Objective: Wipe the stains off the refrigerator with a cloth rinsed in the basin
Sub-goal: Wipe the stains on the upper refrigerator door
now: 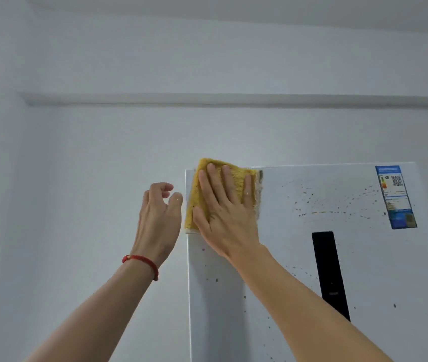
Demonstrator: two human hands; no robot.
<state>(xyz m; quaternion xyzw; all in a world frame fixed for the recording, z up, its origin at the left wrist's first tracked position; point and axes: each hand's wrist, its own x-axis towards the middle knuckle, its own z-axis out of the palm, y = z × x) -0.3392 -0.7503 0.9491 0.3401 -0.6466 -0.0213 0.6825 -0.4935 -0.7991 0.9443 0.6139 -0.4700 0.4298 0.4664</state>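
Head view | our right hand [224, 205] flat, pressing cloth [244, 178] on refrigerator [273, 257] top-left corner; left hand [159, 214] loose, empty | risk: dirty cloth smears stains [322, 205] rightward

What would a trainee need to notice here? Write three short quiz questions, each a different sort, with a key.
1. True or false: the right hand presses the yellow fuzzy cloth flat against the white refrigerator door.
2. Which holds nothing: A) left hand B) right hand?
3. Fill in: the cloth sits at the door's top ____ corner.

Key: 1 true; 2 A; 3 left.
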